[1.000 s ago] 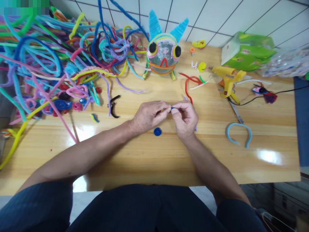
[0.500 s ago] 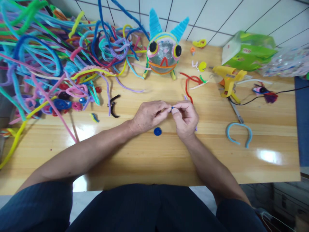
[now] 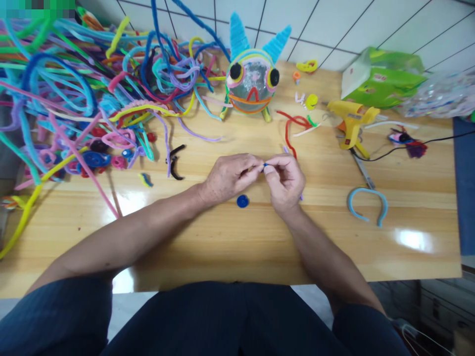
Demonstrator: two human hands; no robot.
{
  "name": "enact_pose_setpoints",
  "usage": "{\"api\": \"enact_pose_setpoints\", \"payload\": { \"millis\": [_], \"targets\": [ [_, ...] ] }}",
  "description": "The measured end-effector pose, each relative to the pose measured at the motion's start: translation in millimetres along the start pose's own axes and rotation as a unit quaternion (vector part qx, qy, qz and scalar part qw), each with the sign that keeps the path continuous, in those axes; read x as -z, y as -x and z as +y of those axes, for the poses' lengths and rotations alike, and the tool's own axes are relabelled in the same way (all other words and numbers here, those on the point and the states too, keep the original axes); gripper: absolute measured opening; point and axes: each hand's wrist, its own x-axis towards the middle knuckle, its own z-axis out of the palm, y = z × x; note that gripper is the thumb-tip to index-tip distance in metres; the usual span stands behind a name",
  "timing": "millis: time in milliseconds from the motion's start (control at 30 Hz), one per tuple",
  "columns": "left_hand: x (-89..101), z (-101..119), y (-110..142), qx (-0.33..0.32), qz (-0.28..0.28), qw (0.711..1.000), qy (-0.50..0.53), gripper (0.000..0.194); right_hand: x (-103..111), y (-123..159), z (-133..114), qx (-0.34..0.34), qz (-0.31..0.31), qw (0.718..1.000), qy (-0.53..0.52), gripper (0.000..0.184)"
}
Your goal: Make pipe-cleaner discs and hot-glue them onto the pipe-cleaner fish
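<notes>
Between the fingertips of both hands is a small dark-blue piece of pipe cleaner (image 3: 265, 167), mostly hidden by the fingers. My left hand (image 3: 235, 173) pinches it from the left with thumb and forefinger. From the other side my right hand (image 3: 286, 179) pinches it too, its other fingers curled. A flat blue coil (image 3: 242, 201) lies on the table just below the hands. Part of a purple pipe cleaner (image 3: 302, 196) peeks out beside my right hand. Behind the hands stands a clear round figure (image 3: 254, 89) with blue ears, black-and-yellow eyes and an orange mouth.
A big heap of coloured pipe cleaners (image 3: 85, 99) covers the left of the wooden table (image 3: 222, 252). Toward the right are a yellow glue gun (image 3: 351, 118) with a black cord, scissors (image 3: 363, 172), a light-blue arc (image 3: 367, 190) and a green package (image 3: 386, 81). Red pipe cleaners (image 3: 291, 129) lie nearer.
</notes>
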Motion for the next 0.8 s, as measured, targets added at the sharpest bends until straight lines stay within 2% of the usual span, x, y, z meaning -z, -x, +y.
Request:
{"api": "enact_pose_setpoints", "payload": {
  "millis": [800],
  "targets": [
    [1.0, 0.0, 0.5, 0.000, -0.006, 1.000, -0.009, 0.014, -1.3, 0.7, -0.4, -0.020, 0.002, 1.000, 0.000, 0.006]
  ]
}}
